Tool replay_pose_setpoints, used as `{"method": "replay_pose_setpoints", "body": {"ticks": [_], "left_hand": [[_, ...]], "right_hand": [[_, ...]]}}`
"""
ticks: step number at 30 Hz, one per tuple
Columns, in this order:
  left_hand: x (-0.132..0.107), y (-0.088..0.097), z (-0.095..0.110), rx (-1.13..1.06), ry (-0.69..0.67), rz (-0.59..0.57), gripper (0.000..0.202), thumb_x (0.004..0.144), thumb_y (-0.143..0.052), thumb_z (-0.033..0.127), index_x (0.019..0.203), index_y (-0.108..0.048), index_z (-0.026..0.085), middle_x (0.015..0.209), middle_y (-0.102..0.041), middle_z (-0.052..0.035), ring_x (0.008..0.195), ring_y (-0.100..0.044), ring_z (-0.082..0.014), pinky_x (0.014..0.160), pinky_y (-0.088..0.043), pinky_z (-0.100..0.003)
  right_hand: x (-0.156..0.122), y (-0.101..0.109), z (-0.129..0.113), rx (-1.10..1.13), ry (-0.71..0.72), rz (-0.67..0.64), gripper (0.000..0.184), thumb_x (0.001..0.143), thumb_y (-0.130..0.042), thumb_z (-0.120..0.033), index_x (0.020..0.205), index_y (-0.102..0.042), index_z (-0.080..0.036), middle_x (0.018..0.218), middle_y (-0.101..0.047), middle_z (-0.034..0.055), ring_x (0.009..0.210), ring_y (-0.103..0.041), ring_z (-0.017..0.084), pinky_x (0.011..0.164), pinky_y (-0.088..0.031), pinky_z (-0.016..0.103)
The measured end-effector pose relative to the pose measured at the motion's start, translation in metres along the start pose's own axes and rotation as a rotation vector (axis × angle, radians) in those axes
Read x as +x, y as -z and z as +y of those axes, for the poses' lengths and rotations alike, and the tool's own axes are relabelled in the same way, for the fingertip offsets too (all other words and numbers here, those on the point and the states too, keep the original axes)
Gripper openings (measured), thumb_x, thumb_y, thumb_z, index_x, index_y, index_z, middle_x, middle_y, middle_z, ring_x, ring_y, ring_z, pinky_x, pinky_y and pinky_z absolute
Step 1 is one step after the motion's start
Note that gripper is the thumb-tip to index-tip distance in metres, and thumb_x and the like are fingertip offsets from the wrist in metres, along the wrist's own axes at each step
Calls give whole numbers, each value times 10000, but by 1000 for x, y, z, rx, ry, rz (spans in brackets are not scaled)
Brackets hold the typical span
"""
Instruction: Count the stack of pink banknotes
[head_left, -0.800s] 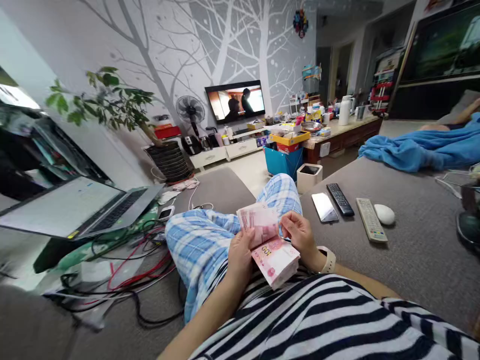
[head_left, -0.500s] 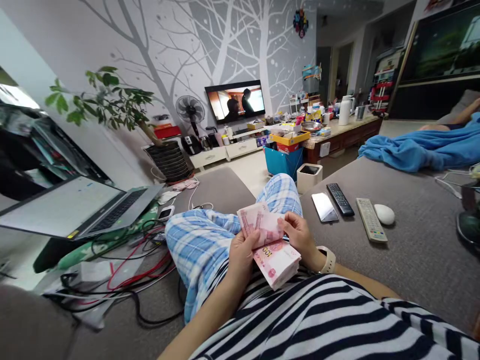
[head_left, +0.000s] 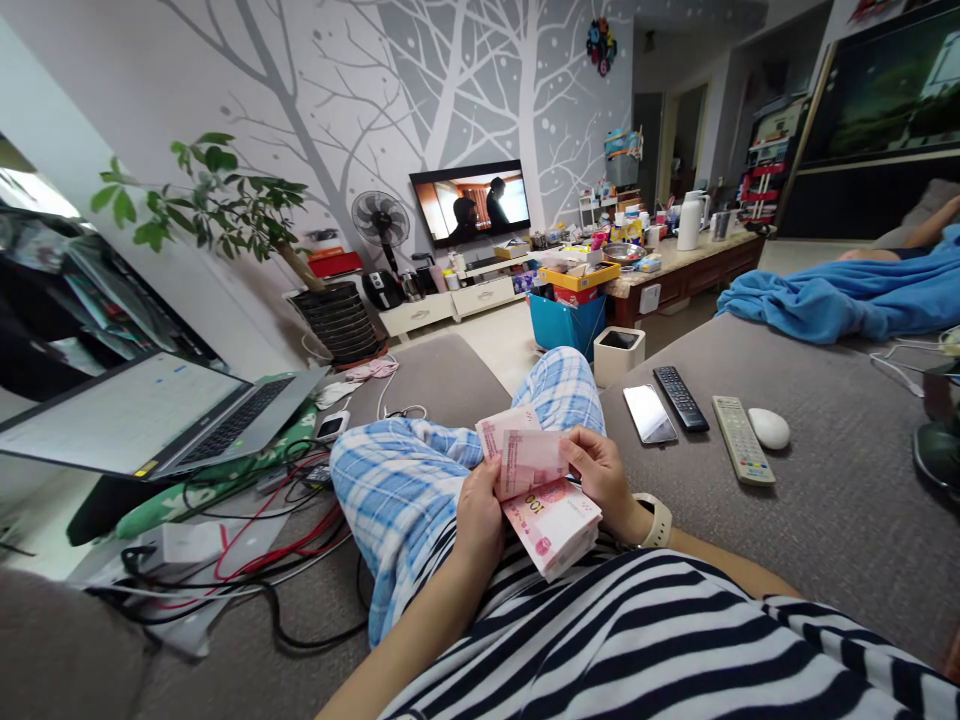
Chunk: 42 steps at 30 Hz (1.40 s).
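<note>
A thick stack of pink 100 banknotes [head_left: 553, 525] rests in my lap over my striped shirt. My left hand [head_left: 480, 520] grips the stack's left end, thumb on top. My right hand [head_left: 600, 475], a pale watch on its wrist, pinches the right edge of the top notes [head_left: 525, 455], which are folded up and back toward my left hand. My knees in blue plaid trousers [head_left: 420, 480] rise just beyond the money.
On the grey sofa to my right lie a phone [head_left: 649, 414], a black remote [head_left: 680, 398], a white remote [head_left: 741, 438] and a white mouse [head_left: 769, 428]. An open laptop [head_left: 161, 415] sits at left above tangled cables [head_left: 247, 540]. A blue blanket [head_left: 832, 300] covers a person lying at far right.
The lifted notes have been pulled lower and further over the stack, from standing up to folded down; my right fingers slid along their edge. My left hand stays in place.
</note>
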<state>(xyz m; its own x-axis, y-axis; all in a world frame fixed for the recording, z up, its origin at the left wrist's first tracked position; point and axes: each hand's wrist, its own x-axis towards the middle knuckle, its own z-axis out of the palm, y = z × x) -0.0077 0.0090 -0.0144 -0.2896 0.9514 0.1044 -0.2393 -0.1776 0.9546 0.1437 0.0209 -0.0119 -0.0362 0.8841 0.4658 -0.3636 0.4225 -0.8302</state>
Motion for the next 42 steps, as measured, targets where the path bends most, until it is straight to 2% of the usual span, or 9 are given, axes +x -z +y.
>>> {"method": "replay_pose_setpoints", "body": {"ticks": [7,15,28,33,37,42], "left_hand": [[-4,-2,8,120,-35,-38,252,739,-566,388,668,-658,164,702,-666,-24,646,-553,-170,650,-459,-284],[-4,-5,8,-52,27,-94,189,724,-600,347,717,-665,170,718,-681,-11,638,-567,-163,656,-473,-286],[-9,-11,21,7,-10,-54,218,712,-618,355,662,-679,151,633,-658,-10,597,-565,-161,611,-470,-280],[-11,-13,24,-24,29,-45,217,704,-627,365,664,-684,159,649,-679,-21,614,-599,-184,607,-482,-291],[-10,-12,19,-95,76,-80,209,700,-641,372,713,-689,169,720,-713,-37,629,-625,-198,654,-510,-326],[-10,-10,14,-191,155,-150,231,679,-693,321,847,-690,162,840,-738,-64,747,-677,-224,767,-519,-364]], "right_hand": [[-1,0,-2,13,-35,3,291,832,-593,-395,647,-512,-186,556,-379,-55,494,-293,86,471,-253,236],[-1,0,-2,9,-28,6,303,829,-601,-407,644,-507,-186,552,-380,-57,490,-290,85,465,-257,235],[0,2,3,10,-45,-1,311,828,-601,-433,656,-522,-187,572,-423,-38,501,-312,88,456,-267,230],[0,1,-1,-2,-42,-3,323,826,-601,-450,657,-523,-187,568,-430,-39,497,-316,89,459,-270,232],[-1,1,-3,8,-17,6,317,833,-604,-427,644,-530,-184,547,-424,-45,482,-320,84,461,-263,233],[0,1,-3,47,-23,6,363,867,-547,-465,642,-545,-179,513,-489,-26,469,-393,96,471,-297,243]]}}
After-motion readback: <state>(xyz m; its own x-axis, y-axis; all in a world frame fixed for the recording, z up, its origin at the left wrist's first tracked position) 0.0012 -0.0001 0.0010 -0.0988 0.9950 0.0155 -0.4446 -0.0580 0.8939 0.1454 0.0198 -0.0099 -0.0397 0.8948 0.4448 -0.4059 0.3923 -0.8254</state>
